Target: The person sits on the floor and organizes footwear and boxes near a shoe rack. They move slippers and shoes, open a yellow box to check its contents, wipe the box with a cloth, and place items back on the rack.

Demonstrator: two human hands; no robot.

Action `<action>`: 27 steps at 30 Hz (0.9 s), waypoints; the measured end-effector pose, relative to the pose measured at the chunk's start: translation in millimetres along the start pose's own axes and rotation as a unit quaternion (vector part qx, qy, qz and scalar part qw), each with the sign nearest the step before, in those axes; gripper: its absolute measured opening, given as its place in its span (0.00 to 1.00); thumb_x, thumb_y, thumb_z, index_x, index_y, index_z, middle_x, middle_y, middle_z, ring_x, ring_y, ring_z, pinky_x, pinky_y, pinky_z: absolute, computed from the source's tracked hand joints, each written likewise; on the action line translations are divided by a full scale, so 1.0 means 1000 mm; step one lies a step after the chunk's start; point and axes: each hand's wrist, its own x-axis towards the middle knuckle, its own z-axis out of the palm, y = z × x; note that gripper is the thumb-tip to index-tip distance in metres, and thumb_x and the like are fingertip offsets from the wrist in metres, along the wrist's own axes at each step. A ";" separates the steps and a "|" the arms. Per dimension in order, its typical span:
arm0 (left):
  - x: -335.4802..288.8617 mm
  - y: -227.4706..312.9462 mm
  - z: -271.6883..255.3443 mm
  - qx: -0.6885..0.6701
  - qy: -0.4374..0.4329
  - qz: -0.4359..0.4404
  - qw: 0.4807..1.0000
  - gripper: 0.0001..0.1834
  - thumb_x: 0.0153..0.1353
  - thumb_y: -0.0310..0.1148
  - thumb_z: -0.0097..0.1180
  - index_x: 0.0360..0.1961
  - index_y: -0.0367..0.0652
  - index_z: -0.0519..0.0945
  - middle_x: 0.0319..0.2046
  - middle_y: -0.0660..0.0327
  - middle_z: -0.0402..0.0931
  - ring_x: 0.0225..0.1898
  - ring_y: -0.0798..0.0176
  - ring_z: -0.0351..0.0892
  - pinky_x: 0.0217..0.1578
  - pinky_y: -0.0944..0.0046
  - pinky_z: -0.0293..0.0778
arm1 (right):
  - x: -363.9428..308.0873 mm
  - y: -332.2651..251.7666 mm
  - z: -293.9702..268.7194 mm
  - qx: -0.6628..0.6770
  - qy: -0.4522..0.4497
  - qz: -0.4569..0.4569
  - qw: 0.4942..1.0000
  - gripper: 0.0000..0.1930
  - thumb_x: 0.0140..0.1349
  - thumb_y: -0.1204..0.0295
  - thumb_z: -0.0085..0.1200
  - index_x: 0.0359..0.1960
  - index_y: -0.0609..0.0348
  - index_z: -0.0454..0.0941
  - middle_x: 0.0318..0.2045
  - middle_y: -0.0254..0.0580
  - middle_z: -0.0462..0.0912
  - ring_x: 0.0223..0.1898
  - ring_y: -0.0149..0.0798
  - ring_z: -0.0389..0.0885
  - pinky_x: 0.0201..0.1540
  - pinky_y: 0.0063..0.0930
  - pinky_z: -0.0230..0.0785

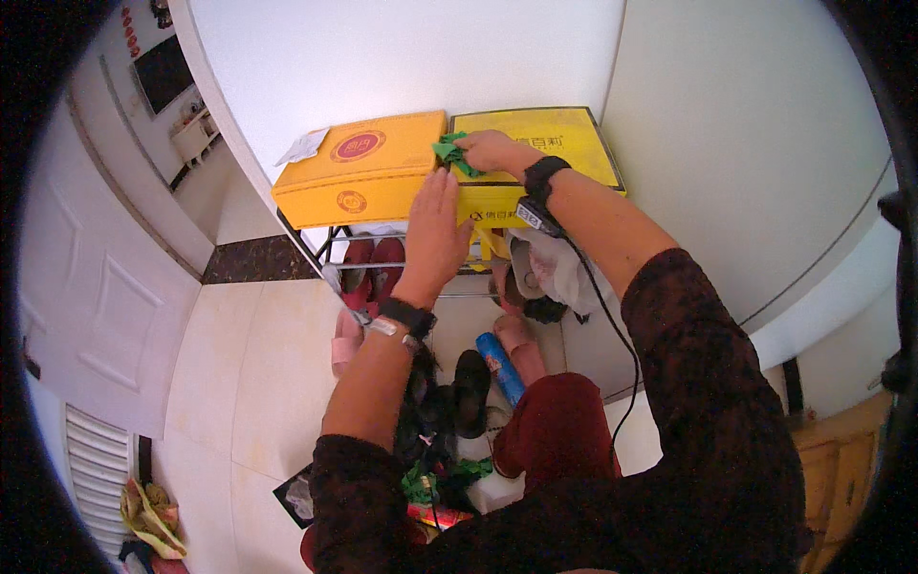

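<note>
Nearest the viewer are the person's dark, patterned sleeves [703, 364] and one knee in dark red trousers [564, 421], seen from above. On the tiled floor below, a red package [440, 517] lies among crumpled green material [418, 485], with black shoes [470, 394], a blue cylinder [500, 366] and pink slippers [519, 346] a little farther on.

Both forearms reach up and forward, each with a black band at the wrist; a thin black cable [622, 335] trails from a small device [538, 218] by the right wrist. The left hand [437, 234] holds nothing visible: its palm is flat, the fingers straight and close together, pointing at the front edges of two boxes—whether it touches them cannot be told. The right hand [490, 153] is closed around a bunched green cloth [451, 151], which sits at the top, where the two boxes meet.

An orange box [406, 153] stands on the left, a white paper [304, 146] at its far-left corner; a yellow box [579, 134] stands just beside it on the right. Both rest on a metal rack [368, 265] holding dark red shoes [357, 277] and a whitish plastic bag [559, 263].

Behind rises a white wall [411, 53]; through a doorway at far left hangs a dark television [164, 77].
</note>
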 end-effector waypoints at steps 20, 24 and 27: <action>0.000 0.003 0.045 0.026 0.018 -0.049 0.998 0.44 0.48 0.29 0.61 0.66 0.34 0.55 0.66 0.45 0.53 0.69 0.39 0.47 0.66 0.47 0.50 | 0.001 0.093 -0.046 -0.171 -0.148 0.142 0.964 0.23 0.58 0.71 0.41 0.57 0.54 0.73 0.53 0.52 0.77 0.51 0.52 0.77 0.53 0.41 0.70; 0.002 0.008 0.043 0.018 0.022 -0.066 0.997 0.45 0.48 0.29 0.61 0.67 0.35 0.55 0.66 0.44 0.53 0.70 0.39 0.47 0.66 0.47 0.50 | 0.048 0.019 -0.017 -0.018 -0.102 0.064 0.993 0.25 0.58 0.69 0.40 0.59 0.52 0.71 0.54 0.54 0.76 0.54 0.55 0.74 0.55 0.43 0.67; 0.002 0.008 0.040 0.033 0.020 -0.064 0.997 0.41 0.47 0.27 0.58 0.65 0.35 0.59 0.66 0.46 0.55 0.69 0.42 0.50 0.65 0.47 0.52 | 0.065 0.008 -0.013 -0.071 -0.089 0.136 0.984 0.27 0.60 0.69 0.39 0.64 0.47 0.66 0.53 0.51 0.77 0.54 0.53 0.75 0.55 0.42 0.68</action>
